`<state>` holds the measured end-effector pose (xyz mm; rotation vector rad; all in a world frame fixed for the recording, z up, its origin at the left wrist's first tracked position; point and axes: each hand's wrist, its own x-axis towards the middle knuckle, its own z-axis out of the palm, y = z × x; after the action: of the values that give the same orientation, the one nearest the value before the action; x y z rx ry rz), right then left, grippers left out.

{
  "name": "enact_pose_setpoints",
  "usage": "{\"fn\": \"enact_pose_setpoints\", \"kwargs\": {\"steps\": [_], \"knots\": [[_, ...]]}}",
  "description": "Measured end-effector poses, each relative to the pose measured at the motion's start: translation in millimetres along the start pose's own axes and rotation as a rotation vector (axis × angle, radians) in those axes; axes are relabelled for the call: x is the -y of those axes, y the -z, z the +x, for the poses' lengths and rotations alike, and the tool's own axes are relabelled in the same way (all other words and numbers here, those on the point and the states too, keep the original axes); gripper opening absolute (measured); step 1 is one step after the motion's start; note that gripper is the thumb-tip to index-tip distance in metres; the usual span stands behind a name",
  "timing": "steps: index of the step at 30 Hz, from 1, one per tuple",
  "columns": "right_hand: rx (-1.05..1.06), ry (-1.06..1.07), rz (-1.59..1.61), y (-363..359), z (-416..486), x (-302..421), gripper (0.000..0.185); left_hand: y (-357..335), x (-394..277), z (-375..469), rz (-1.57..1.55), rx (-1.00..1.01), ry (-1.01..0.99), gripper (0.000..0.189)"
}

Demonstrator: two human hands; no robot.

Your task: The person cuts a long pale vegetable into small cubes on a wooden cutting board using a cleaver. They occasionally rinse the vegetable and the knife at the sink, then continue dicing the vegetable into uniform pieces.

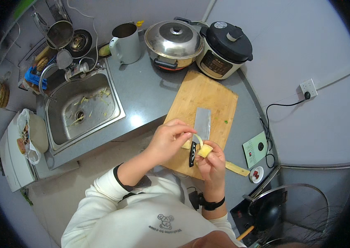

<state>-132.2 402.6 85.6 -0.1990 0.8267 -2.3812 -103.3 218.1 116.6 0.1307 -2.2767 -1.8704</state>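
Note:
In front of my chest my right hand (212, 159) holds a short pale-yellow piece of vegetable (205, 151); its exact kind is unclear. My left hand (170, 139) pinches the end of a thin, pale strip (199, 139) that curves up from that piece. Beneath both hands lies a wooden cutting board (206, 90). A cleaver (203, 119) rests flat on it, its black handle towards me. Another pale-yellow piece (186, 144) shows partly behind my left hand. Right of my right wrist, a longer yellow piece (237, 169) extends over the counter.
A steel sink (97, 117) with peelings is at left. Behind the board stand a lidded steel pot (175, 40) and an electric pressure cooker (224, 49). A white jug (125, 43), a green scale-like device (254, 149), a small bowl (256, 174) and a wok (269, 214) surround the workspace.

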Motion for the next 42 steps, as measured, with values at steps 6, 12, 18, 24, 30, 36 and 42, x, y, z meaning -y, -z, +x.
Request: {"fn": "enact_pose_setpoints", "kwargs": {"steps": [6,12,18,24,30,36,42], "knots": [[0.001,-0.054,-0.149,7,5,9,0.037,8,3,-7,0.431,-0.035,-0.231,0.017],[0.096,-0.114,-0.281,14,9,18,0.041,2,-3,-13,0.347,0.046,-0.243,0.018],[0.048,-0.155,-0.430,20,7,20,0.038,-2,-9,-29,0.090,0.193,0.123,0.016],[0.134,-0.174,-0.598,22,9,19,0.033,-12,-13,-49,0.505,0.002,-0.152,0.013],[0.359,0.121,-1.263,3,14,22,0.035,-13,-10,-64,0.777,-0.088,-0.428,0.011],[0.803,0.037,-1.804,-39,18,11,0.039,15,7,-98,0.812,0.045,-0.521,0.009],[1.104,-0.044,-1.843,-91,26,-42,0.040,65,27,-139,0.860,0.103,-0.485,0.007]]}}
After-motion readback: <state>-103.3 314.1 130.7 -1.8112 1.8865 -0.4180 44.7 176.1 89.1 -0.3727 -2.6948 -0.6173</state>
